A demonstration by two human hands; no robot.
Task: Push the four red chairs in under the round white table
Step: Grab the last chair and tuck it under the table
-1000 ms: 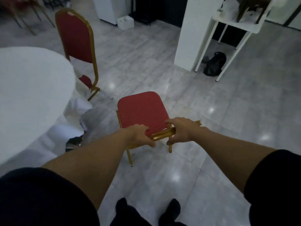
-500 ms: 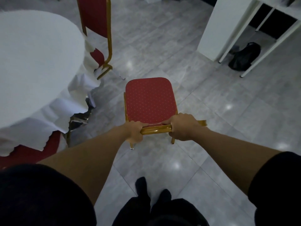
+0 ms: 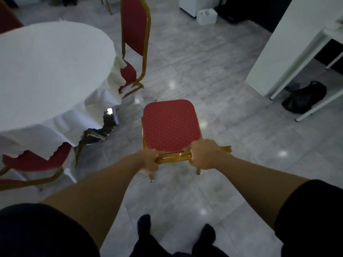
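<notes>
A red chair (image 3: 170, 125) with a gold frame stands on the tiled floor right of the round white table (image 3: 46, 67), apart from it. My left hand (image 3: 149, 161) and my right hand (image 3: 204, 154) both grip the gold top rail of its backrest. A second red chair (image 3: 134, 34) is tucked against the table's far right side, its seat partly under the cloth. A third red chair (image 3: 33, 162) sits under the cloth at the near left. A dark red shape (image 3: 7, 19) shows behind the table at top left.
A white pillar (image 3: 289, 45) and a white-legged side table (image 3: 315, 58) stand at right, with a black bag (image 3: 304, 96) on the floor beneath. A small white box (image 3: 206, 15) sits at the back. My feet (image 3: 176, 236) are on open grey tiles.
Both hands have closed firmly on the chair's top rail, and the chair has turned square to me. My view has shifted, bringing the table and near-left chair into sight.
</notes>
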